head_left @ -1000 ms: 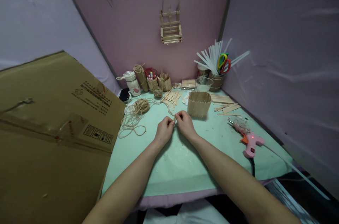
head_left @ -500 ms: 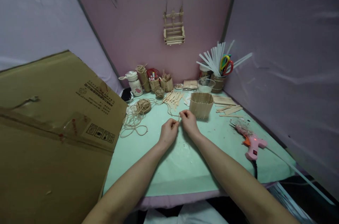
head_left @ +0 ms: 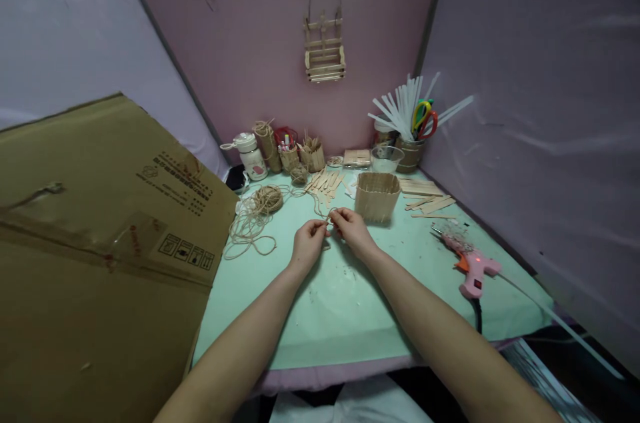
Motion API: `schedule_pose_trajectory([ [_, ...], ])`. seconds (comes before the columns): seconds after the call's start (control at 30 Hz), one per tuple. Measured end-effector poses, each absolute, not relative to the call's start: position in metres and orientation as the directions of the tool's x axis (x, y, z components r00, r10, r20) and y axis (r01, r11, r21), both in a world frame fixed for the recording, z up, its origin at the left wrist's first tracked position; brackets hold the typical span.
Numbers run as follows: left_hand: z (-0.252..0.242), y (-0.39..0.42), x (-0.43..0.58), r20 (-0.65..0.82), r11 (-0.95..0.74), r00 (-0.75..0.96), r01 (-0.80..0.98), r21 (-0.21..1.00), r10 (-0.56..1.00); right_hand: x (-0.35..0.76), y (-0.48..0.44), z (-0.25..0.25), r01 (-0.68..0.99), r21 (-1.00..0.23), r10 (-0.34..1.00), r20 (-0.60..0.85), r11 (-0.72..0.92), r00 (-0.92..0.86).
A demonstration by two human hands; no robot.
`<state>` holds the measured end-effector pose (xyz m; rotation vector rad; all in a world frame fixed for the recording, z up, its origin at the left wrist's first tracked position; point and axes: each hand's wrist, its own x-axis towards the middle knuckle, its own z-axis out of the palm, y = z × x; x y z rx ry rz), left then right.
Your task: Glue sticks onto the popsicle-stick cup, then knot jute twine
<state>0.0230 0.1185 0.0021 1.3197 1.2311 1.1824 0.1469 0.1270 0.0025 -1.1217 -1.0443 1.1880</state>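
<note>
My left hand (head_left: 308, 243) and my right hand (head_left: 352, 230) meet over the middle of the table, both pinching a thin piece of twine (head_left: 319, 205). A small bend of it shows between the fingertips; the rest is hidden by my fingers. The strand trails back toward a ball of twine (head_left: 269, 199), which has loose coils spread beside it on the left. Just beyond my right hand stands an upright box made of wooden craft sticks (head_left: 377, 199), apart from my fingers.
A pink glue gun (head_left: 473, 266) lies at the right. A cardboard box (head_left: 100, 243) leans along the left edge. At the back are a white bottle (head_left: 251, 158), stick holders, loose craft sticks (head_left: 326, 183), a clear bowl (head_left: 387, 160) and scissors (head_left: 425, 119). A small stick swing (head_left: 325, 56) hangs behind.
Both hands have shifted slightly left, and a small bend of twine now shows between the fingertips. The whole view has moved a little.
</note>
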Motion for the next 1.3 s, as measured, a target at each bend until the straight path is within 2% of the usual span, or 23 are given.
schedule_pose_trajectory([
  [0.13,0.0013,0.1201,0.022,0.031,-0.032,0.024,0.065,0.997,0.999,0.1471,0.1271,0.0025,-0.117,-0.992,0.996,0.039,0.049,0.082],
  [0.4,0.0044,0.1205,0.019,0.091,-0.091,0.009,0.105,0.99,0.996,0.1443,0.1242,0.0048,0.053,-0.983,0.98,0.182,0.178,0.086],
  [0.6,0.0064,0.1216,0.0165,0.136,-0.132,-0.025,0.109,0.985,0.99,0.1428,0.1237,0.0043,0.061,-0.989,0.99,0.139,0.137,0.036],
  [0.7,0.0068,0.1218,0.0159,0.165,-0.162,-0.02,0.116,0.98,0.986,0.1433,0.1251,0.0035,0.015,-1.0,0.999,0.023,0.022,0.043],
  [0.83,0.0059,0.1212,0.0163,0.194,-0.196,0.032,0.108,0.975,0.98,0.1451,0.1264,0.0035,-0.153,-0.983,0.994,-0.101,-0.096,0.027],
  [1.03,0.0017,0.1222,0.0172,0.198,-0.208,0.121,0.079,0.975,0.973,0.1471,0.1248,0.0025,-0.315,-0.944,0.995,-0.099,-0.101,-0.025],
  [1.3,0.0072,0.1186,0.02,0.177,-0.19,0.142,0.08,0.979,0.974,0.1448,0.1292,-0.0045,-0.33,-0.944,0.988,-0.039,0.013,0.149],
])
